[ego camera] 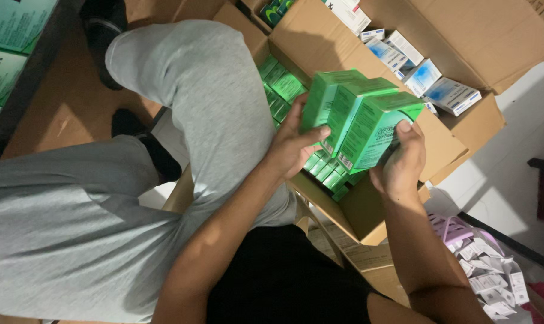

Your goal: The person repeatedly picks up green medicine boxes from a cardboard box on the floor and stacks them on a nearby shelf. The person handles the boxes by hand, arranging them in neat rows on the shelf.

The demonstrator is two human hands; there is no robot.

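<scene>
Because the left hand [290, 147] and right hand [401, 162] clasped three green boxes [359, 117] only by their ends, the middle one could slip into the carton [368, 219].

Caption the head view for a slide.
Both hands, left and right, hold three green cartons above an open cardboard box.

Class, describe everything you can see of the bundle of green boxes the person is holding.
The green boxes are three or so slim cardboard cartons, bright green with pale printed panels, closed, pressed side by side. They tilt upward above an open brown cardboard box holding more green cartons. The left hand grips their left side, the right hand their lower right.
</scene>
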